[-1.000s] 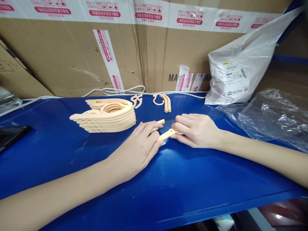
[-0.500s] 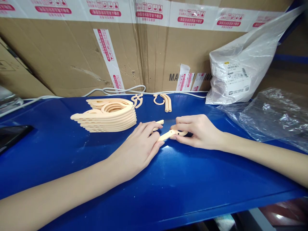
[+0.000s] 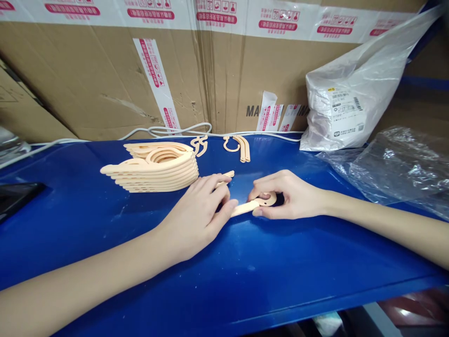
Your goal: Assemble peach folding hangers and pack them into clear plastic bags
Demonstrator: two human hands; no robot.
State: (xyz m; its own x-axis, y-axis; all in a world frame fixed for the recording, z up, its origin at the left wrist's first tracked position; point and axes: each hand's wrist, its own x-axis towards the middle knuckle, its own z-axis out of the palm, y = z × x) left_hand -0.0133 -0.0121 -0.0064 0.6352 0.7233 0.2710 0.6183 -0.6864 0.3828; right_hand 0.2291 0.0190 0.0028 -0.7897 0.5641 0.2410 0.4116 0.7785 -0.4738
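A cream plastic folding hanger (image 3: 244, 208) lies low over the blue table between my hands. My right hand (image 3: 289, 194) is closed in a pinch on its hook end, thumb below and fingers above; the curved hook (image 3: 268, 200) shows inside the grip. My left hand (image 3: 203, 206) is closed over the other end, thumb against the arm. Under its fingers sticks out the tip of another cream piece (image 3: 229, 174); whether it joins the hanger is hidden. Left of that hand stands a stack of cream hangers (image 3: 157, 173).
Loose hooks (image 3: 199, 146), another hook (image 3: 231, 145) and curved arms (image 3: 243, 149) lie at the back of the table (image 3: 245, 290). Behind runs a white cable (image 3: 182, 130) before a cardboard box (image 3: 105, 79). A white bag (image 3: 343, 93) and clear plastic (image 3: 403, 164) lie right; a dark flat object (image 3: 19, 199) left.
My right hand has shifted slightly right with the hook end, which is turned so more of the hook shows. My left hand has moved slightly left, and its thumb sits nearer the arm's end.
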